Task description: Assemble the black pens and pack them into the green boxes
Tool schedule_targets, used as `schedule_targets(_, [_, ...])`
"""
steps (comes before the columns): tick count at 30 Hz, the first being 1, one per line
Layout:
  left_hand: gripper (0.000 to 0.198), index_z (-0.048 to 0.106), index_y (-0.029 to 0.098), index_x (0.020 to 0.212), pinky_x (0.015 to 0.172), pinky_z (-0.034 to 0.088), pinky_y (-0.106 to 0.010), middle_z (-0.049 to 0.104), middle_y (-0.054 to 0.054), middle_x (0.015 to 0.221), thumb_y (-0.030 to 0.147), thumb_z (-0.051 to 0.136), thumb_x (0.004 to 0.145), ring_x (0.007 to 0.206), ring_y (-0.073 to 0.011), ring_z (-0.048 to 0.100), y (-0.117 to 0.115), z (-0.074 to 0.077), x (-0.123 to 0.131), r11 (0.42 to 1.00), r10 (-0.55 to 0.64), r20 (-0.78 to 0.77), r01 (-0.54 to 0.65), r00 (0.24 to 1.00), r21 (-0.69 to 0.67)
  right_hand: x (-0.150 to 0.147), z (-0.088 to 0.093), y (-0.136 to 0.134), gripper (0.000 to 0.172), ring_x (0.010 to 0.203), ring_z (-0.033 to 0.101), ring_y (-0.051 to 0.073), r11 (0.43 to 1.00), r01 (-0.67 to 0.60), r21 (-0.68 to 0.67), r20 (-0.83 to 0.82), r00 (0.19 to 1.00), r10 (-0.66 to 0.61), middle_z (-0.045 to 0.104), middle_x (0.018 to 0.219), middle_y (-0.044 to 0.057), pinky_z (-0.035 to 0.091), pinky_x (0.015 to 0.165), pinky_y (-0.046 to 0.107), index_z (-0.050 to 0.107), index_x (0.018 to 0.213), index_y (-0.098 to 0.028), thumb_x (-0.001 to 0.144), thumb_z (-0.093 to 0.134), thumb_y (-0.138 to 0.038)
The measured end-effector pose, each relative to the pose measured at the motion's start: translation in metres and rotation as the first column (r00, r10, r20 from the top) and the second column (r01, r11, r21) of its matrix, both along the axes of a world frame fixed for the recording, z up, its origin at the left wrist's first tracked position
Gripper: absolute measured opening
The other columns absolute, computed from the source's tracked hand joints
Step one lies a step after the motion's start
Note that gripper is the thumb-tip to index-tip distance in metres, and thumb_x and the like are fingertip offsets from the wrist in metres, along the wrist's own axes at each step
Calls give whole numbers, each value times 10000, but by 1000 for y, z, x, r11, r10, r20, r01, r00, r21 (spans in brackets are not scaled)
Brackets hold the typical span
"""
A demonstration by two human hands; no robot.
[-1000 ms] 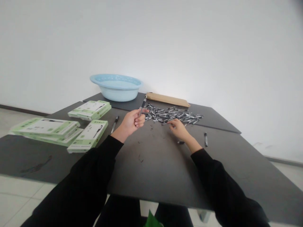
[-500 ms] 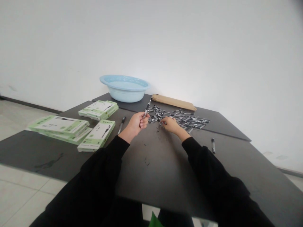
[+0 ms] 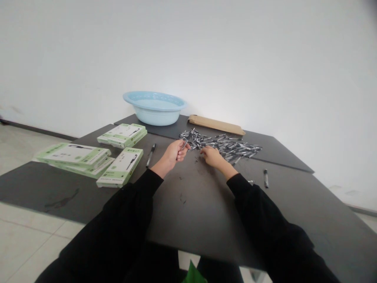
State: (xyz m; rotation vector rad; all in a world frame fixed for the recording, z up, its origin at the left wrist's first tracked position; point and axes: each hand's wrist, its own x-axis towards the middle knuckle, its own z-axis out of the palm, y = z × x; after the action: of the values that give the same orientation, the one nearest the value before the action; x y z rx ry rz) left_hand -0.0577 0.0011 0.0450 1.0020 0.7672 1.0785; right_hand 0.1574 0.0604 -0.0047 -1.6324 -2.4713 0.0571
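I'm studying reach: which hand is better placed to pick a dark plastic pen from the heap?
Probably the right hand: it's at the pen heap; the left hand holds a dark plastic pen.

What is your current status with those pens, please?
Left hand gripping a pen. Right hand at near edge of pen pile, grip hidden. Loose pen left of left hand. Nothing visibly blocking either hand.

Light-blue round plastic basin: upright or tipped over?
Upright: the basin opens upward, its base resting on the dark, flat tabletop.
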Motion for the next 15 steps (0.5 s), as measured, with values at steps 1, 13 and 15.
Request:
schedule_targets(1, [300,553,135,710,347,157,-167,259,81,432,173,330,907,323,-59,187,0,-1,0,1000,-1,-6,1,1000,7,4,1,0,411,1111,581,246,1000,22,2,-10,1000,-21,645,1206,126,401,920,332,686,1111,-179,791,474,-33])
schedule_targets(13, [295,555,135,705,357,147,-173,267,78,451,185,336,895,342,-58,180,-1,0,2,998,-46,-59,48,997,38,32,12,1,364,1004,662,212,993,71,-90,-31,997,-74,731,1115,106,458,876,251,730,1092,-153,794,538,-67])
schedule_targets(15, [295,556,137,703,359,149,-174,269,76,457,188,339,896,344,-58,183,-2,0,3,997,-49,-69,53,996,53,30,10,-3,313,976,669,220,992,61,-107,-20,998,-64,737,1090,104,465,861,261,742,1064,-161,799,582,-112])
